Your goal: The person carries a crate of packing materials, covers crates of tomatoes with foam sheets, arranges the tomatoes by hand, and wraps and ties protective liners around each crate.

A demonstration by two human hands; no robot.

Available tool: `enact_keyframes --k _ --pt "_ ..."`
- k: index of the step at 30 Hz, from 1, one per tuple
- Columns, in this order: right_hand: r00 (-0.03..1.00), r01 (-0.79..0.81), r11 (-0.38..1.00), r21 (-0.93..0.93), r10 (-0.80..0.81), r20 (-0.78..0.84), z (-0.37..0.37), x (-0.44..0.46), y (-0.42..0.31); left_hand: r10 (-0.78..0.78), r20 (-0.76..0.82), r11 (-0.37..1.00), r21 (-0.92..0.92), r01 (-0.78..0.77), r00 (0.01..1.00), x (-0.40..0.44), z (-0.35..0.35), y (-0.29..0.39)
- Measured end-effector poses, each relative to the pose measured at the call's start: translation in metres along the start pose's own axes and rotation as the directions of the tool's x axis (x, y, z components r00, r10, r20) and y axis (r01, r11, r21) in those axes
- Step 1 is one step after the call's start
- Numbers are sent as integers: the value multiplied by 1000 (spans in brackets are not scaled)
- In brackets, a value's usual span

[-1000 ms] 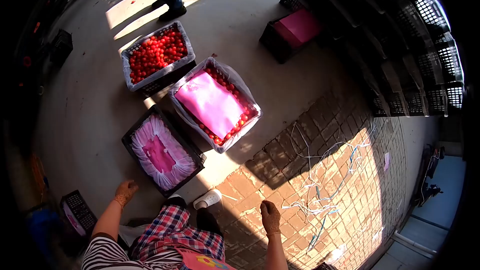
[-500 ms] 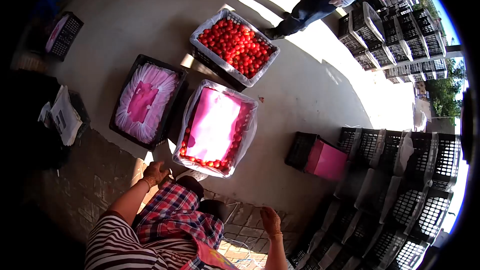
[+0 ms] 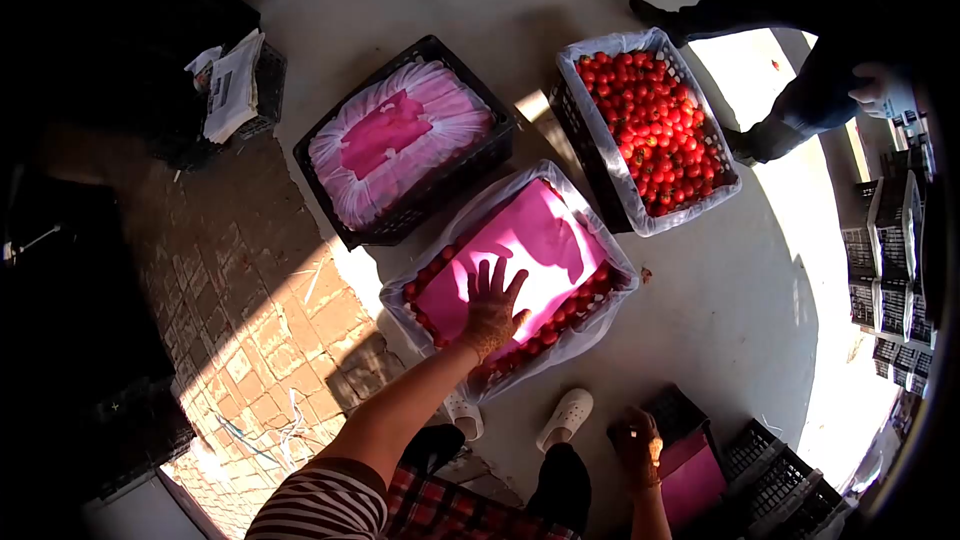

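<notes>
My left hand (image 3: 491,310) is spread over a pink sheet (image 3: 530,240), fingers apart. Whether the palm presses on the sheet or hovers just above it I cannot tell. This sheet lies over red cherry tomatoes (image 3: 567,315) that show along its edges, inside a crate with a clear plastic liner (image 3: 612,315). Low on the right, my right hand (image 3: 638,445) hangs near a dark crate (image 3: 672,410) with a pink panel (image 3: 692,480). Its fingers look bent and sit in shade, so their grip is unclear.
Another lined crate (image 3: 735,185) holds uncovered tomatoes at the upper right, beside a co-worker's legs (image 3: 790,110). A black crate (image 3: 503,135) with gathered plastic over pink stands at upper left. Black crates (image 3: 885,240) are stacked at the right. Brick paving (image 3: 265,310) borders the concrete floor.
My left hand has gone from beside my lap out over the pink sheet and spread its fingers. The view has turned, and the crates appear closer. The co-worker remains near the uncovered tomatoes.
</notes>
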State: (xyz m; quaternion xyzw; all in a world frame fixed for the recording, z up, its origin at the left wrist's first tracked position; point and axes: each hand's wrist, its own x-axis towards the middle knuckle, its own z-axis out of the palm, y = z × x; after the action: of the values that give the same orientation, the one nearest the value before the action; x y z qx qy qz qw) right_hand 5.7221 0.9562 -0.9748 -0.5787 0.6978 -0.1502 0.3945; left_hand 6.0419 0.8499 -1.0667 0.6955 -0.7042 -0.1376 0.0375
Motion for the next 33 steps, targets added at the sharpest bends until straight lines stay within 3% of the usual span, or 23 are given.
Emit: enact_keyframes --k 1,3,5,7,8,11,13,16,18,19,20,21,23,24,25,26,27,28,29,30,31,32,33 --pt "985 174 983 59 -174 8 15 46 -20 30 -44 999 -33 -31 999 20 0 -1" --pt "933 337 941 -3 -334 135 58 146 -43 50 -143 999 26 -47 988 49 33 -12" --pt "762 645 754 -124 -623 179 112 237 -57 119 -240 993 10 -120 964 64 53 -29" --pt "662 736 599 -314 -734 151 153 296 -66 165 -251 986 28 -164 954 64 76 -45" --pt "640 723 540 -432 -758 124 164 316 -65 185 -206 983 40 -181 961 62 75 -48" --pt "600 707 489 -511 -797 68 171 327 -54 236 -139 972 43 -232 962 61 67 -52" --pt "630 712 450 -539 -749 206 173 311 -31 294 -114 956 51 -290 949 62 67 -57" --pt "518 692 322 -646 -845 134 169 288 0 387 -64 921 71 -383 920 63 65 -56" --pt "635 732 360 -578 -668 388 139 269 -18 434 -66 899 87 -428 898 63 61 -52" --pt "629 728 351 -588 -684 371 137 278 -22 450 -57 892 71 -446 891 61 58 -52" --pt "547 799 389 -458 -787 285 133 295 -34 463 -40 886 54 -461 885 57 51 -51" --pt "465 861 397 -318 -867 178 125 316 -51 382 -187 923 134 -361 905 40 39 -57" --pt "539 815 528 -238 -842 -24 118 363 -103 175 -566 982 163 -99 805 -5 19 -87" --pt "534 832 526 -175 -845 -2 125 400 -114 -197 -700 979 -179 98 687 -31 29 -114" --pt "663 748 658 -86 -734 146 130 427 -123 -431 -670 902 -301 309 605 -61 31 -155" --pt "670 705 700 110 -709 221 162 479 -115 -612 -566 786 -516 341 553 -104 62 -228" --pt "689 663 737 136 -671 274 170 489 -115 -763 -433 622 -695 361 480 -132 85 -277" --pt "680 672 731 121 -673 291 173 490 -115 -872 10 156 -941 299 489 -137 68 -242" --pt "653 696 708 119 -694 303 180 492 -115 -731 433 -366 -901 232 528 -143 53 -208" --pt "614 733 669 118 -727 308 184 494 -118 -614 240 272 -830 487 752 -145 73 -216" --pt "569 774 625 107 -759 317 182 493 -117 -437 24 816 -412 407 899 -144 90 -221" --pt "496 831 548 93 -806 323 180 492 -118 -414 1 850 -356 387 910 -146 103 -224" --pt "402 889 451 81 -853 333 182 495 -112 -455 33 772 -484 412 890 -141 113 -230"
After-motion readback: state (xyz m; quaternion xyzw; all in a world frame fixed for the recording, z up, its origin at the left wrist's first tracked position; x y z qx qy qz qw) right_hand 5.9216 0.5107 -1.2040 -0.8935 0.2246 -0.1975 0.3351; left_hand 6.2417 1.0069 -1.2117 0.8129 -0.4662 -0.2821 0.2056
